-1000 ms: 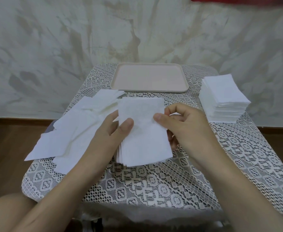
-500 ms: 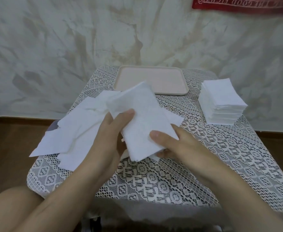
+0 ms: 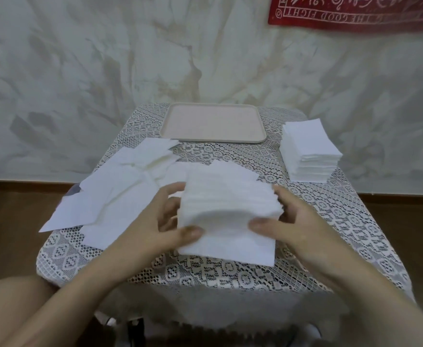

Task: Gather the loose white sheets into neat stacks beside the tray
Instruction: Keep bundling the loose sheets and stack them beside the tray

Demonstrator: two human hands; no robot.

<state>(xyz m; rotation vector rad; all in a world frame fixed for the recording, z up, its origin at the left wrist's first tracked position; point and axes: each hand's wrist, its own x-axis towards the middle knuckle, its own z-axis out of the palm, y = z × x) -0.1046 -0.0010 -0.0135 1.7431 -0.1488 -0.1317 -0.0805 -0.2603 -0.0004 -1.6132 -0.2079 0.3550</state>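
Left hand (image 3: 165, 229): clasps the left edge of a thick bundle of square white paper sheets (image 3: 228, 211).
Right hand (image 3: 288, 221): clasps its right edge.
Loose white sheets (image 3: 110, 196): scattered left on the white lace tablecloth (image 3: 330, 216).
Neat white stack (image 3: 308, 151): right of the beige rectangular tray (image 3: 211, 125).

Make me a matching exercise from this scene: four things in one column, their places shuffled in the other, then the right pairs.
Things:
1. tray
2. tall stack
3. bundle
4. loose sheets

Places:
A. spread out at the left
B. gripped near the front
C. far middle
D. far right

Pairs: 1-C, 2-D, 3-B, 4-A
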